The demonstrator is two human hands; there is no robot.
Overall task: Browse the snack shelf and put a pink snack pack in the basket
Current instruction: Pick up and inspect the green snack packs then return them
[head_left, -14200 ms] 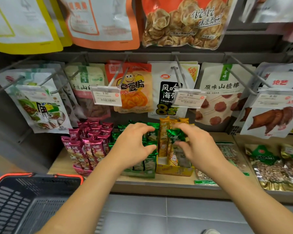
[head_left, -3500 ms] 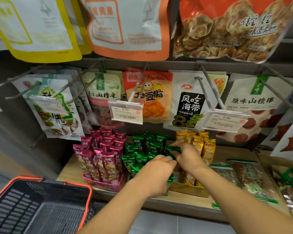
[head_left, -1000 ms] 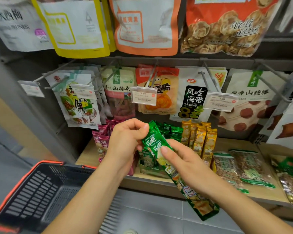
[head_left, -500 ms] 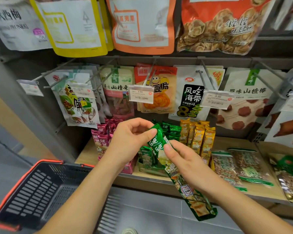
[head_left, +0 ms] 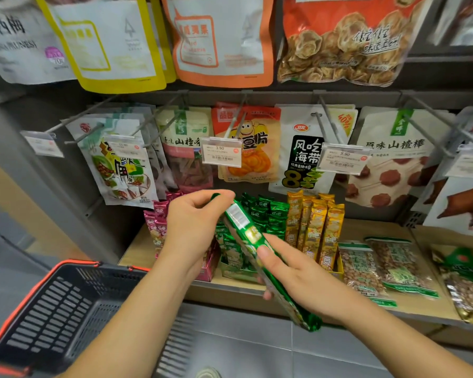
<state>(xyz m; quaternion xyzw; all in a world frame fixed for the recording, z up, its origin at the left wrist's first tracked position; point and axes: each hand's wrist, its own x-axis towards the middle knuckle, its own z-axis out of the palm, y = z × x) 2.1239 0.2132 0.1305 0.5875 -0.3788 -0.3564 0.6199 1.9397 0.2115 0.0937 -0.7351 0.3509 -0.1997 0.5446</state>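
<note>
Framing the near left: a dark slatted basket [head_left: 52, 317] with a red rim, below the left forearm.
Left hand [head_left: 194, 222]: fingers curled, pinching the far upper end of a long green snack pack [head_left: 250, 233].
Right hand [head_left: 298, 274]: gripping the same pack lower down, thumb on top, fingers beneath.
Green pack: tilted, upper end far left, lower end near right, over the front edge of the shelf [head_left: 133, 255].
Pink snack packs [head_left: 156, 225]: upright in a box at the shelf's left end, partly hidden behind the left hand, apart from the basket.
Shelf row: green packs [head_left: 268, 214] just right of the pink, yellow packs [head_left: 314, 222] right of those, flat nut bags [head_left: 380, 266] further right.
Far wall: pouches [head_left: 306, 148] hanging on pegs behind price tags [head_left: 221, 155].
</note>
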